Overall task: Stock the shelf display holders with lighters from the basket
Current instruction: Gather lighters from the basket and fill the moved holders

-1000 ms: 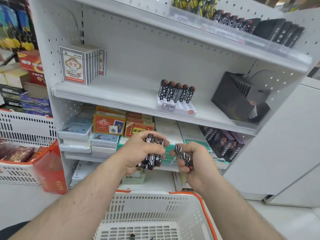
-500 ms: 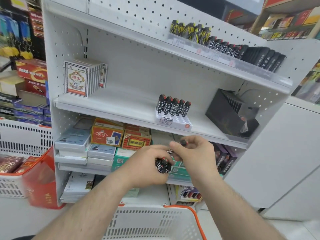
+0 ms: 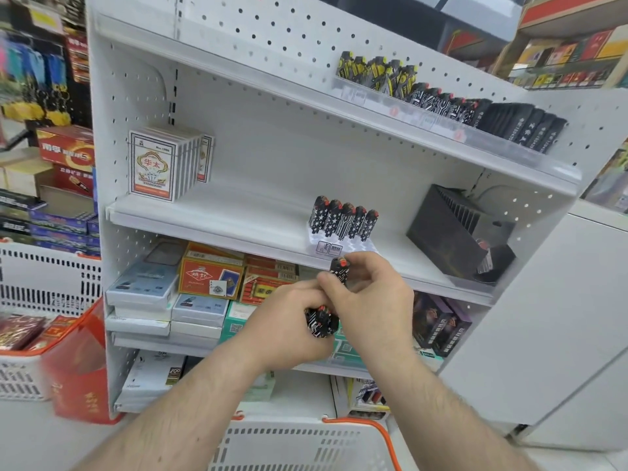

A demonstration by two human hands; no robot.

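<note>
The left hand (image 3: pixel 289 321) curls around a bundle of black patterned lighters with red tops (image 3: pixel 321 322), just below the front edge of the white metal middle shelf (image 3: pixel 238 226). The right hand (image 3: pixel 370 294) pinches a single black patterned lighter (image 3: pixel 341 271) upright, just in front of that edge. On the shelf, a clear plastic display holder (image 3: pixel 326 247) carries five standing lighters (image 3: pixel 343 220). Below the shelf sits the white plastic basket with orange handle (image 3: pixel 306 443).
</note>
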